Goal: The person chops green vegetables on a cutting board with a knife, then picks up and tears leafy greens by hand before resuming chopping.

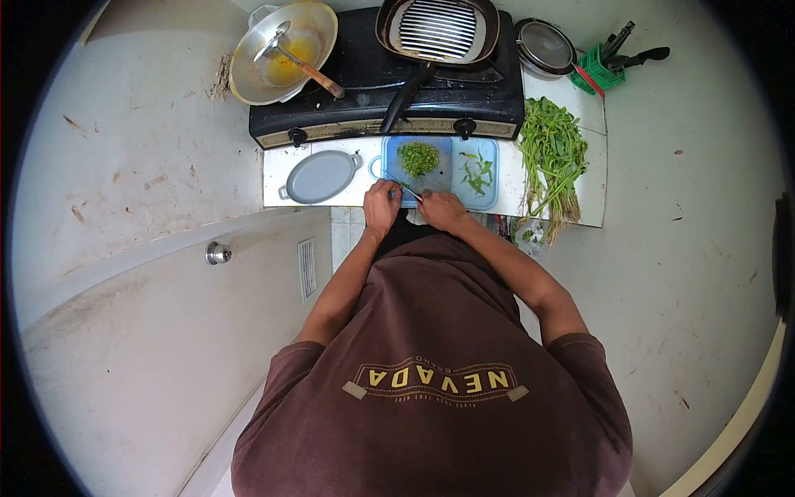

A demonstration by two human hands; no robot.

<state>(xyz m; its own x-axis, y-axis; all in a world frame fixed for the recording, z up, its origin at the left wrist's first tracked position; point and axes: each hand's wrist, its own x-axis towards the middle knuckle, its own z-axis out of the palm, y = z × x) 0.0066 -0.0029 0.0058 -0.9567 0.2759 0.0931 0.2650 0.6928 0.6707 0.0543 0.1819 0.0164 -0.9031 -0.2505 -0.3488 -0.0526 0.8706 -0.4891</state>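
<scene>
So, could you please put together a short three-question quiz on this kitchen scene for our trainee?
1. True or false: the pile of chopped greens lies on the blue cutting board.
2. What lies on the counter to the right of the board? A) a bunch of leafy stalks B) a kettle C) a loaf of bread
3. Fill in: the right hand holds a ___ over the board, close to the left hand.
Key: 1 true; 2 A; 3 knife.
</scene>
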